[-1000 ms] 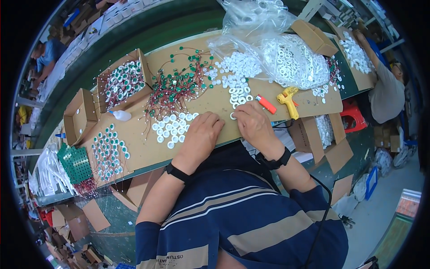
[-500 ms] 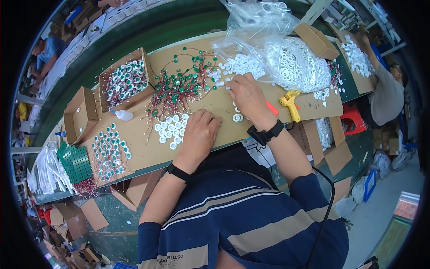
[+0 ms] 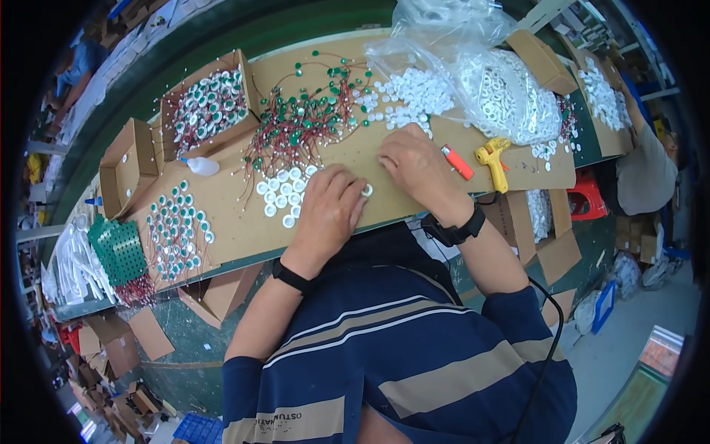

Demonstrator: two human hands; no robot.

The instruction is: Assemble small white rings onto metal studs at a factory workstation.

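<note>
My left hand is bent over the cardboard work surface with its fingers together. A white round cap shows at its fingertips, apparently gripped; the thumb is mostly hidden. Just left of that hand lies a group of white round caps, cup side up. My right hand is curled closed at the near side of a pile of small white discs; whatever its fingertips hold is hidden. Beyond my left hand spreads a tangle of green discs with thin red wires.
A red lighter and yellow glue gun lie right of my right hand. Clear bags of white parts stand behind. At left are a carton of wired discs, an open carton, a small bottle and capped discs.
My right hand has drawn back toward me from the white disc pile. White caps that lay between the hands are gone from there, and one now shows at my left fingertips. The view shifted slightly.
</note>
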